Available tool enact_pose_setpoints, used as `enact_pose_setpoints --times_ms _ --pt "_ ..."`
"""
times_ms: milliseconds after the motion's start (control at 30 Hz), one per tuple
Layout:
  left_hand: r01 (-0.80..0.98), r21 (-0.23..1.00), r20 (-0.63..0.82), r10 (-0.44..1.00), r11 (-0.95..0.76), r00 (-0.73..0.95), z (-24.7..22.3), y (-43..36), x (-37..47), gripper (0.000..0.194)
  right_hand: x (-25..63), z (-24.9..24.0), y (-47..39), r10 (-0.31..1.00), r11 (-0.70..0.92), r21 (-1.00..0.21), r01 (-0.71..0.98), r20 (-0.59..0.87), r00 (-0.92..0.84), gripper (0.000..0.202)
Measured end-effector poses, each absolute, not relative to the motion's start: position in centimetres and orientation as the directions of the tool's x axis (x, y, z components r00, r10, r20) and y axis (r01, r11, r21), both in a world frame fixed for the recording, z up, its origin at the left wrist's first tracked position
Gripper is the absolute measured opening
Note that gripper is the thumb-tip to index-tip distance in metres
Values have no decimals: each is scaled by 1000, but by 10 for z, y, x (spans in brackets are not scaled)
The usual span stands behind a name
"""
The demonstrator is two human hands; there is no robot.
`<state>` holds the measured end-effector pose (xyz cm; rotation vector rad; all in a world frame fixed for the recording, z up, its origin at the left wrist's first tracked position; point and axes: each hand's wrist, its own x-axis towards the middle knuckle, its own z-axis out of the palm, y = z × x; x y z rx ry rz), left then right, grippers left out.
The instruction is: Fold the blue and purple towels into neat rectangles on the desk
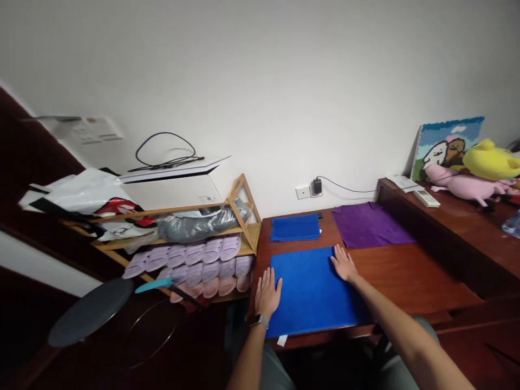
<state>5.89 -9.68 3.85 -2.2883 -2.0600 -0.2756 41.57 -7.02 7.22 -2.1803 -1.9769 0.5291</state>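
A blue towel (311,292) lies spread flat on the wooden desk (422,276), its white tag hanging at the front edge. My left hand (268,294) rests flat at the towel's left edge, fingers stretched out, a watch on the wrist. At the far right corner of the same towel, my right hand (343,264) lies with its fingers extended. Behind is a smaller folded blue towel (295,227). To the right of that, a purple towel (371,225) lies flat near the wall.
Left of the desk stands a wooden rack (252,233) with rows of slippers (195,254) and a white box (174,189) on top. A round black stool (91,311) is at lower left. The raised shelf at right holds plush toys (467,184) and a remote (426,198).
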Motion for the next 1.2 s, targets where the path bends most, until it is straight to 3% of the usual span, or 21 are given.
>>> enact_pose_setpoints --times_ms 133,467,667,767,867,967,1100,1200 --pt "989 102 189 978 -103 82 35 -94 60 70 420 60 -111 999 -50 -303 952 -11 48 71" --pt "993 60 173 981 -103 91 47 -94 59 70 412 53 -149 998 -27 -272 962 -66 10 70" --pt "920 112 234 910 -376 343 66 -108 159 65 412 59 -150 997 -26 -292 956 -72 5 71" --pt "840 181 197 855 -512 479 63 -117 234 65 413 61 -150 997 -14 -285 958 -72 -6 70" --pt "815 215 139 843 -538 520 54 -121 262 66 414 61 -150 997 3 -283 959 -68 -23 69" --pt "864 188 129 884 -467 450 47 -119 221 67 414 59 -150 998 -4 -293 956 -54 -12 69" --pt "960 124 150 961 -250 230 43 -117 118 70 414 56 -149 999 -16 -313 950 -44 3 69" --pt "973 106 189 965 -206 184 38 -118 69 69 416 55 -148 999 -20 -312 950 -45 7 69"
